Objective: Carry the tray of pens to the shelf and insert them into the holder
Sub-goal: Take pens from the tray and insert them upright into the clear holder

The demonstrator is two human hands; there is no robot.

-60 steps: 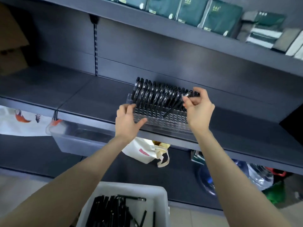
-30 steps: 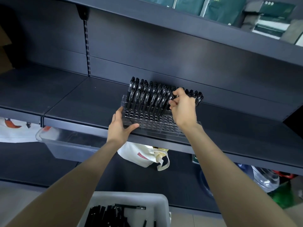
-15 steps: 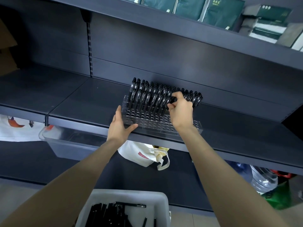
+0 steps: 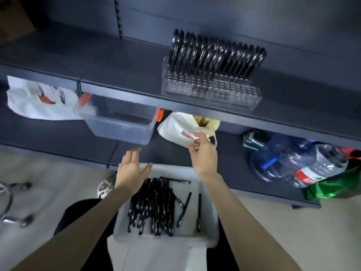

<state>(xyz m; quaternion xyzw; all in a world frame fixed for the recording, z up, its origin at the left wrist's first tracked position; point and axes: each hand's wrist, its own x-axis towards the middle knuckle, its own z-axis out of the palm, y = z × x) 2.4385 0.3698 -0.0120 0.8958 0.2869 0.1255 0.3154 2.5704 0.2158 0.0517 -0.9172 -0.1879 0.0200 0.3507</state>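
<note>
A clear acrylic pen holder (image 4: 211, 90) stands on the dark shelf (image 4: 121, 61), its back rows filled with several black pens (image 4: 214, 53), its front rows of holes bare. Below me a white tray (image 4: 207, 216) holds several loose black pens (image 4: 154, 208). My left hand (image 4: 130, 169) hovers over the tray's far left corner with fingers spread and nothing in it. My right hand (image 4: 203, 153) hangs above the tray's far right edge, fingers loosely curled, with no pen visible in it.
A clear plastic bin (image 4: 119, 122) and white bags (image 4: 39, 98) sit on the lower shelf, another white bag (image 4: 179, 130) just behind my right hand. Large water bottles (image 4: 289, 157) and a green bag (image 4: 332, 186) lie at the right. A chrome stool base (image 4: 11, 204) is at the left.
Both hands left the holder and dropped to above the tray. The pen my right hand held now stays in the holder. My view tilted down, showing the whole tray.
</note>
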